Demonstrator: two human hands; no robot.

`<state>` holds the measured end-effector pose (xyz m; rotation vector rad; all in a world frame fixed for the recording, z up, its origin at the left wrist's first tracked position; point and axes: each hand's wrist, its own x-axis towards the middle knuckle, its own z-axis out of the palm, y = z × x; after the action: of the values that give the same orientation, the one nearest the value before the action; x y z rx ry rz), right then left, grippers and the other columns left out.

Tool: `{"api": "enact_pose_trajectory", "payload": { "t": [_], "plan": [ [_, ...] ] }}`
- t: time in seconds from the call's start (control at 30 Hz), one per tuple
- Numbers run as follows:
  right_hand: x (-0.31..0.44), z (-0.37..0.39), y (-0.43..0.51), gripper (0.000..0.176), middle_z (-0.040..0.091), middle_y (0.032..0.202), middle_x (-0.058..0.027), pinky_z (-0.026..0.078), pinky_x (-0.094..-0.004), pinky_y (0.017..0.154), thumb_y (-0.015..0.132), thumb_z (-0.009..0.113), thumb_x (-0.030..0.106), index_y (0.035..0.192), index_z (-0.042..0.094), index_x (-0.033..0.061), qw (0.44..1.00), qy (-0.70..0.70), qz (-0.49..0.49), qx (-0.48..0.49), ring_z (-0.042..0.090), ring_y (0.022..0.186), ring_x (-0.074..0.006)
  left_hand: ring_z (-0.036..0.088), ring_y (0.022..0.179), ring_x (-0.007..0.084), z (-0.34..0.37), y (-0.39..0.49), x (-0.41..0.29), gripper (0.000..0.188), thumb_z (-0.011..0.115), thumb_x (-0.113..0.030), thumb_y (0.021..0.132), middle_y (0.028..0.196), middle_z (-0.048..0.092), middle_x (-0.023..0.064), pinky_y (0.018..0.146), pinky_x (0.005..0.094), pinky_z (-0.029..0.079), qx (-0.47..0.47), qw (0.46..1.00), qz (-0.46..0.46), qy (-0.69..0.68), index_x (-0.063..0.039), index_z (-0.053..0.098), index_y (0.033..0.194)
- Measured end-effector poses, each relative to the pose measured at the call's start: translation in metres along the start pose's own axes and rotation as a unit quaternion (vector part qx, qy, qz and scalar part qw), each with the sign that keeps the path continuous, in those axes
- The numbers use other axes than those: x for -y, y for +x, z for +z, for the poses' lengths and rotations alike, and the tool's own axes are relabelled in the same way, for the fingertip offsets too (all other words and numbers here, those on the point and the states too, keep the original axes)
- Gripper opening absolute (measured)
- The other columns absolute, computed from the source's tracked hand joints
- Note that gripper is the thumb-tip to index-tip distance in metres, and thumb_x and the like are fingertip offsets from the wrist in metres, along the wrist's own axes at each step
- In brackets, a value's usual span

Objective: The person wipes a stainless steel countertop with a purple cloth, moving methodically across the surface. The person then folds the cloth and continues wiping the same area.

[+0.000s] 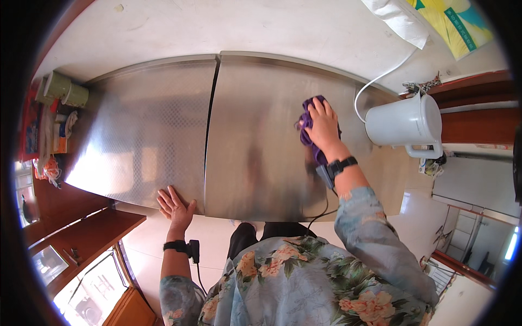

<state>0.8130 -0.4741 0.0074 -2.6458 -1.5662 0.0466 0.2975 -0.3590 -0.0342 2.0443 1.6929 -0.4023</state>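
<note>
A bunched purple cloth point(313, 142) lies under my right hand point(323, 124), whose fingers curl over it and press it to the right-hand stainless steel panel point(261, 102). Farther left, a second steel panel point(163, 122) with a fine dotted pattern joins it along a narrow dark gap. My left hand point(176, 208) rests flat near this panel's front edge, fingers spread, holding nothing. Both wrists wear black straps with small devices and cables.
A white electric kettle point(393, 122) stands at the right end, its pale cord running up the wall. Green cups point(67, 91) and packages sit on the left. A brown wooden cabinet door point(94, 244) juts out at lower left. A tissue pack point(456, 28) hangs upper right.
</note>
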Motion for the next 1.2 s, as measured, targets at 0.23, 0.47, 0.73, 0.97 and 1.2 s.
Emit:
{"api": "enact_pose_trajectory", "payload": {
  "t": [0.23,0.47,0.73,0.97,1.2],
  "plan": [
    [-0.004,0.002,0.015,0.062,0.040,0.151,-0.0089,0.031,-0.0496,0.111,0.078,0.079,0.030,0.132,0.057,0.0083,1.000,0.015,-0.003,-0.010,0.034,0.140,-0.0345,-0.017,0.147,0.0484,0.000,0.000,0.000,0.110,0.069,-0.046,0.085,0.161,-0.020,0.0226,0.113,0.0690,-0.001,0.000,1.000,-0.003,0.003,-0.016,-0.007,0.158],
    [-0.019,0.011,0.078,0.061,0.040,0.152,-0.0063,0.030,-0.0501,0.112,0.082,0.074,0.037,0.135,0.057,0.0126,0.998,-0.005,0.061,0.004,0.034,0.140,-0.0334,-0.017,0.147,0.0484,-0.001,-0.001,0.000,0.110,0.069,-0.046,0.085,0.161,-0.021,0.0227,0.113,0.0687,-0.002,0.002,1.000,0.001,-0.004,-0.016,-0.006,0.158],
    [-0.003,0.008,0.045,0.064,0.040,0.151,-0.0096,0.030,-0.0512,0.112,0.080,0.076,0.036,0.135,0.056,0.0096,0.999,-0.018,0.037,0.009,0.033,0.140,-0.0353,-0.016,0.147,0.0477,-0.002,-0.002,-0.003,0.109,0.070,-0.045,0.084,0.161,-0.019,0.0227,0.113,0.0685,-0.001,-0.005,1.000,-0.001,-0.002,-0.015,-0.005,0.159],
    [0.009,0.002,0.006,0.058,0.041,0.151,-0.0093,0.032,-0.0498,0.112,0.080,0.077,0.029,0.131,0.059,0.0081,1.000,0.004,0.003,-0.002,0.034,0.140,-0.0340,-0.015,0.147,0.0482,0.001,-0.002,-0.001,0.109,0.069,-0.046,0.084,0.162,-0.018,0.0230,0.113,0.0697,0.000,-0.015,1.000,0.006,0.001,-0.015,-0.004,0.159],
    [-0.012,0.009,0.075,0.055,0.042,0.151,-0.0066,0.034,-0.0512,0.109,0.084,0.072,0.037,0.131,0.059,0.0117,0.997,-0.005,0.072,-0.005,0.035,0.139,-0.0326,-0.015,0.147,0.0486,0.002,-0.002,0.000,0.108,0.068,-0.047,0.085,0.162,-0.018,0.0228,0.112,0.0700,0.001,-0.016,1.000,0.010,-0.002,-0.015,-0.004,0.159]
  ]
}}
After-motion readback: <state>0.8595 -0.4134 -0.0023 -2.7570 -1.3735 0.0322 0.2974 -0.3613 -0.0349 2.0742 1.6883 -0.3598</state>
